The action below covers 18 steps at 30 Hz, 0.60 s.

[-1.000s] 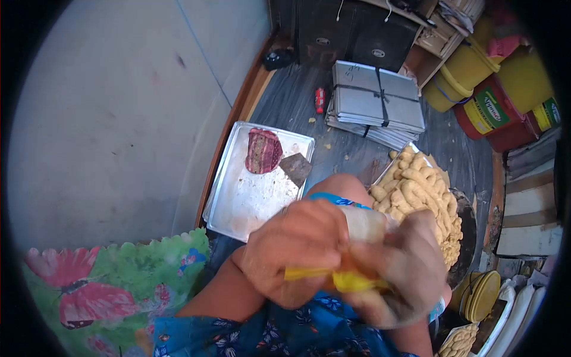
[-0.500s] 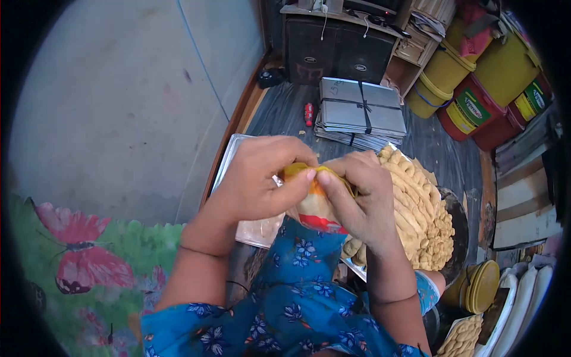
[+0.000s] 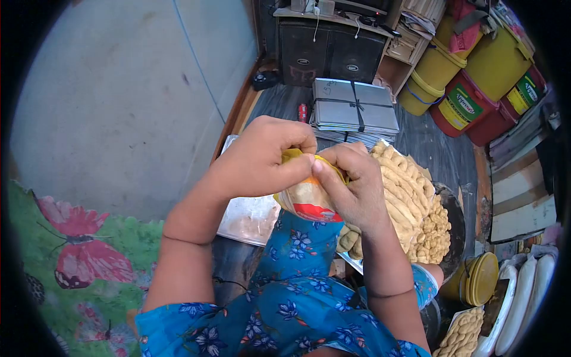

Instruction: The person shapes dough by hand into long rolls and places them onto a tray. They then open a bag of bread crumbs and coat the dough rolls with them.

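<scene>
A plastic packet [image 3: 306,195] with yellow, orange and red print hangs between my two hands, above my lap. My left hand [image 3: 264,156] pinches its yellow top edge from the left, fingers curled and thumb pressed inward. On the other side, my right hand [image 3: 355,185] grips the same edge, its thumb tip close to the left one. The packet's pale contents show through its front, but I cannot make out what they are. Whether the top is torn is hidden by my fingers. Below the packet is the blue flowered cloth [image 3: 300,241] over my leg.
Twisted dough-like pieces [image 3: 404,190] are heaped on the right. A shiny metal tray [image 3: 247,221] lies on the floor at left. Beyond are strapped metal trays [image 3: 355,107], a red object [image 3: 303,113], and yellow and red buckets [image 3: 461,110]. A pale wall [image 3: 119,107] stands left.
Both hands and the packet appear slightly higher and to the left in view. My left hand's wrist is raised more, and both hands still pinch the packet's top. The whole view has shifted a little.
</scene>
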Motion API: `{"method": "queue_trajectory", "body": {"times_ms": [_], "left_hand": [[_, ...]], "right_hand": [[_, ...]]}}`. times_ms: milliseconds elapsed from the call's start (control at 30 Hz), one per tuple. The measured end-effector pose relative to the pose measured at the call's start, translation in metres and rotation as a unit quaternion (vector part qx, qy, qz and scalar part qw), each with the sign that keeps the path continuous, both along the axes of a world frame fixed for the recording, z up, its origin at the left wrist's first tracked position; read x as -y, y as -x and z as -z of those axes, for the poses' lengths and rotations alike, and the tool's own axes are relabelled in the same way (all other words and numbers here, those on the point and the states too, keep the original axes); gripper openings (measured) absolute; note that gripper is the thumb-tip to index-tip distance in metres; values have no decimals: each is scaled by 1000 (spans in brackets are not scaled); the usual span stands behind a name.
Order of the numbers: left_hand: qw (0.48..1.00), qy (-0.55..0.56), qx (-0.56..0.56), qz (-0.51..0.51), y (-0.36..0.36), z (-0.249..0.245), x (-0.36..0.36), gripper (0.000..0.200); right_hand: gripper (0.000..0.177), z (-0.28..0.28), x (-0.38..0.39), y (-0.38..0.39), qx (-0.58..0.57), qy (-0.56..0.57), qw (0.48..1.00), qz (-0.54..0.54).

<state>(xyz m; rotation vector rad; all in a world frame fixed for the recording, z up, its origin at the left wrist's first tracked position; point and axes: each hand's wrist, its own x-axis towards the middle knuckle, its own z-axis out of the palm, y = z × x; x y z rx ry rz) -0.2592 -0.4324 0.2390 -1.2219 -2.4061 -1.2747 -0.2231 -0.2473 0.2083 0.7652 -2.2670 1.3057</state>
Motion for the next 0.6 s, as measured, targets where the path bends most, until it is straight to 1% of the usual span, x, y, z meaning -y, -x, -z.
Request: {"method": "queue_trajectory", "body": {"times_ms": [133,233,333,433,467,533,600], "left_hand": [[988,114,-105,19,4,-14,1,18],[969,198,-148,12,5,-22,0,17],[974,199,-107,4,12,-16,-3,21],[993,116,-10,6,16,0,-3,20],[996,74,41,-8,16,7,-4,19],[989,-12,144,-37,16,22,-5,18],[976,-75,194,-56,15,36,-4,19]], "right_hand": [[9,2,2,3,-27,-9,1000,-2],[7,8,4,4,-70,-24,997,15],[7,14,6,5,-116,-50,991,47],[9,19,8,7,-171,-77,979,82],[9,20,9,7,-192,-86,973,94],[10,20,9,5,-212,-103,965,111],[11,19,10,4,-225,-118,959,127]]}}
